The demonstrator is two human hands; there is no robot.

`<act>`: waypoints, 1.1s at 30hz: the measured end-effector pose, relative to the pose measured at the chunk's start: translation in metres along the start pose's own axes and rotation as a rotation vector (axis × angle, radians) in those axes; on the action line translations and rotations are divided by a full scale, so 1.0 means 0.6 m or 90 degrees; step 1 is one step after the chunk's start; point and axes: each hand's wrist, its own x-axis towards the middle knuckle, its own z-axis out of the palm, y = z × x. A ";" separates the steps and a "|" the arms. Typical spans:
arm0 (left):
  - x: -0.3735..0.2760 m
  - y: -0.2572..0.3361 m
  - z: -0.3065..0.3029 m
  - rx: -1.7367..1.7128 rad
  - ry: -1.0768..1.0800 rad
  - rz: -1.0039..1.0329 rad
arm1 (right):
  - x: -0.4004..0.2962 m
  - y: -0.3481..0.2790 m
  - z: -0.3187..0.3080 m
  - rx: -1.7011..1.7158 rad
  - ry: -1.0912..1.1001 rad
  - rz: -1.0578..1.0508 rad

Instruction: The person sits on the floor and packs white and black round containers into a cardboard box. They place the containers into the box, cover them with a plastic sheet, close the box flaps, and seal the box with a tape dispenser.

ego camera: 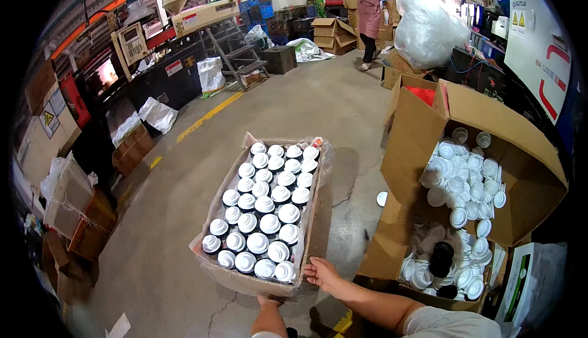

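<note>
A shallow cardboard box [318, 227] lined with clear plastic film hangs before me, tilted a little. Inside stand rows of white stepped plastic caps [258, 243] with black lower parts. My left hand [270, 300] is under the near edge of the box, its fingers hidden beneath it. At the near right corner is my right hand [321, 273], its fingers bent against the side of the box.
On the right, a large open carton [500, 108] holds loose white caps [455, 186] and a few black parts [442, 259]. One white cap [381, 198] lies on the floor. A person [369, 11] in a pink apron walks farther back. Machines [161, 80] line the left.
</note>
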 end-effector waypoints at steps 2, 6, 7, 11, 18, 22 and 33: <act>0.021 -0.014 0.006 -0.031 -0.022 0.014 | -0.001 0.002 0.005 0.009 -0.008 0.012; 0.107 0.010 -0.046 -0.051 0.020 0.141 | -0.014 0.020 0.051 0.022 -0.063 0.040; 0.106 0.006 -0.046 -0.050 0.029 0.165 | -0.014 0.021 0.052 0.025 -0.064 0.042; 0.055 0.022 -0.012 0.070 0.251 0.232 | -0.027 0.016 0.054 0.036 -0.087 0.027; -0.137 -0.070 0.052 0.117 0.088 0.149 | -0.023 0.028 0.070 -0.010 -0.021 -0.036; -0.080 -0.042 -0.027 0.230 -0.116 0.106 | -0.027 0.059 0.103 -0.053 -0.074 -0.020; 0.003 -0.286 -0.019 0.021 -0.333 -0.046 | -0.040 0.022 0.066 -0.052 -0.055 -0.017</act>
